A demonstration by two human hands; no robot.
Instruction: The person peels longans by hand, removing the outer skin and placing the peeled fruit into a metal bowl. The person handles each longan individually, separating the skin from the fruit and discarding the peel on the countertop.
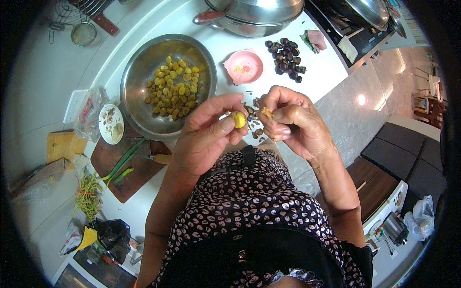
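Between the thumb and fingers of my left hand [212, 129] is a peeled yellow chestnut [238, 120]. My right hand [297, 120], a short way to its right, pinches a small tan piece of chestnut skin [267, 112]. Broken brown shells [256, 131] lie on the white counter below and between the hands. Beyond my left hand a wide stainless steel bowl [135, 108] holds many peeled chestnuts [173, 88]. Dark unpeeled chestnuts [286, 57] sit in a loose group past my right hand. A pink dish [256, 73] with small yellow crumbs stands between bowl and group.
A lidded steel pan [252, 18] and a folded cloth [315, 41] are at the back. On the left, a brown cutting board [122, 189] carries green scallions [124, 160] and a wooden-handled knife [160, 158]. A small white dish [111, 124] and a plastic bag [86, 118] crowd the bowl.
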